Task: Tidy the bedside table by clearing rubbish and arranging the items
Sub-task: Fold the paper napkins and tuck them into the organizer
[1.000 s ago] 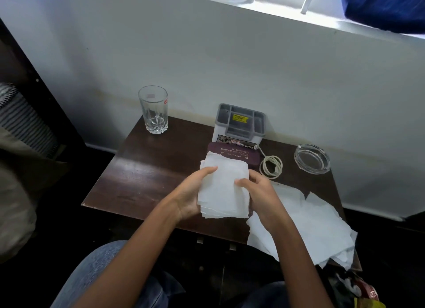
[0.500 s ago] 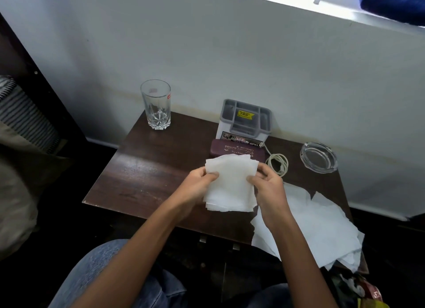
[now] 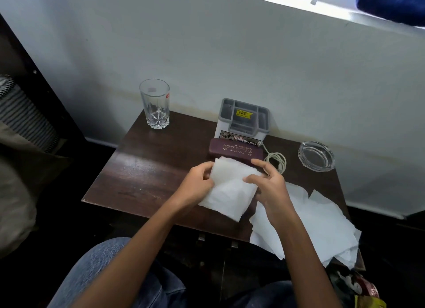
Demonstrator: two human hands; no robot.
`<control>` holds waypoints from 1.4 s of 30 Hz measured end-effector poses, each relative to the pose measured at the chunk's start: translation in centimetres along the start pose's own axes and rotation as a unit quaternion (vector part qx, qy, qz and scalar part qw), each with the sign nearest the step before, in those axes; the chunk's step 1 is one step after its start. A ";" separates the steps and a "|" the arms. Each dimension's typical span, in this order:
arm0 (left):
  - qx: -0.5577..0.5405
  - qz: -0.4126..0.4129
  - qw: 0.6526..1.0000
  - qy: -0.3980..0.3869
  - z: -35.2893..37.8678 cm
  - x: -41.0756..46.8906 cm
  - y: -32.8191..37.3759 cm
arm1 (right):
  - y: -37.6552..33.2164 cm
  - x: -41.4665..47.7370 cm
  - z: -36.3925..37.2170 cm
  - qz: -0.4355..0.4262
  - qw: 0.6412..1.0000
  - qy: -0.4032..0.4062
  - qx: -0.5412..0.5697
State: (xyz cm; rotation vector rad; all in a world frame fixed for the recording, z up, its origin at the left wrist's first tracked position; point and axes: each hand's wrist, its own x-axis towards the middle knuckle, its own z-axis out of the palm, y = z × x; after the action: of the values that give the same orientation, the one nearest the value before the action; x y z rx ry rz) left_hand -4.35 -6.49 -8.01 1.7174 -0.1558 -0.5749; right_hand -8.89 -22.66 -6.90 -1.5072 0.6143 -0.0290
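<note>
Tissues (image 3: 230, 188) in a folded stack sit gripped between both hands above the bedside table (image 3: 147, 169); left hand (image 3: 195, 185) pinches one edge; right hand (image 3: 269, 185) clasps the other; loose sheets (image 3: 322, 220) lie at right.

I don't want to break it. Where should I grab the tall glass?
Probably grip the glass round its middle, coming from the front: it stands upright, its side is round and plain there, and the room wall is close behind.
</note>
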 end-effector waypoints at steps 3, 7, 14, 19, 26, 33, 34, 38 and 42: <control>0.031 0.009 0.998 -0.046 0.1 -0.3 0.1 | -0.3 0.1 -0.6 -0.007 0.998 -0.050 -0.030; 0.046 0.005 0.994 -0.094 0.3 -0.7 0.2 | -0.6 -0.2 -1.1 -0.003 0.985 -0.134 -0.104; -0.073 -0.106 0.992 -0.018 -0.8 -0.2 0.6 | -0.3 0.2 -0.7 0.033 0.993 -0.054 0.097; -0.245 -0.146 0.958 0.007 -0.6 0.3 0.5 | -0.2 -0.1 0.6 0.072 0.980 0.003 0.188; -0.232 -0.108 0.967 0.005 -0.1 0.0 0.4 | -0.2 0.1 0.7 0.083 0.979 0.010 0.189; -0.235 -0.111 0.965 -0.012 -0.2 0.2 0.0 | -0.3 0.5 -0.4 0.090 0.990 -0.037 0.102; -0.248 -0.114 0.962 -0.016 -0.2 0.2 0.0 | -0.3 0.5 -0.5 0.085 0.990 -0.037 0.106; -0.225 -0.092 0.970 0.003 0.0 0.1 0.0 | -0.2 0.6 -0.5 0.076 0.991 -0.032 0.110; -0.198 -0.073 0.976 0.060 0.0 0.3 -0.5 | -0.2 0.7 -0.8 0.068 0.992 -0.021 0.102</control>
State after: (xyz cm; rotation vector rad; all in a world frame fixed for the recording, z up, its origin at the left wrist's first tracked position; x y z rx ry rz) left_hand -4.24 -6.48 -8.57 1.3746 0.1643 -0.5641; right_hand -8.56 -23.73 -6.88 -1.2640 0.6595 0.0436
